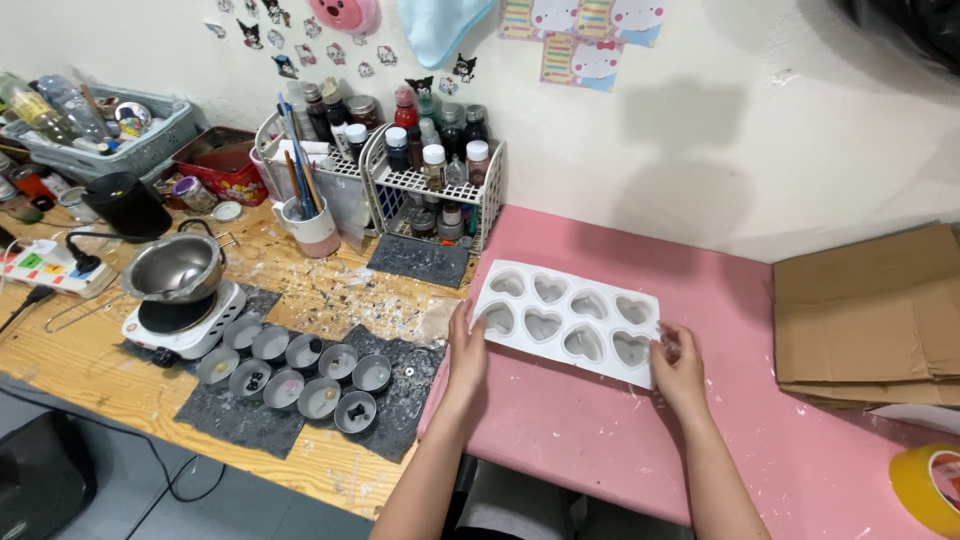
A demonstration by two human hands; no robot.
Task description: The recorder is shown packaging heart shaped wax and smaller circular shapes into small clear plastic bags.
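1. I am looking down at my left hand (467,345), which is gripping the near left end of a white heart mould tray (566,320), fingers curled over its edge.
2. My right hand (680,362) is pinching the tray's near right corner, thumb on top; both hands are closed on the tray.
3. The tray is lying on the pink bench (560,420) between my two hands, tilted a little across the bench, its far edge pointing away from me toward the wall.
4. As far as I can judge, its eight heart pockets are looking empty, though the two nearest my right hand are showing a faint grey tint I cannot read, so filling is not done yet.
5. Beyond my left hand, on a dark mat (245,415), small tin cups (300,370) are sitting in two rows, several already holding bits of decoration, so that stage is seeming partly finished.
6. Further out from the left hand, a steel melting pot (176,268) is resting on a small white hot plate (185,322); I cannot tell what is inside it.
7. Past my right hand, flattened cardboard (870,310) is lying on the bench, and a yellow tape roll (925,488) is sitting nearer to me.
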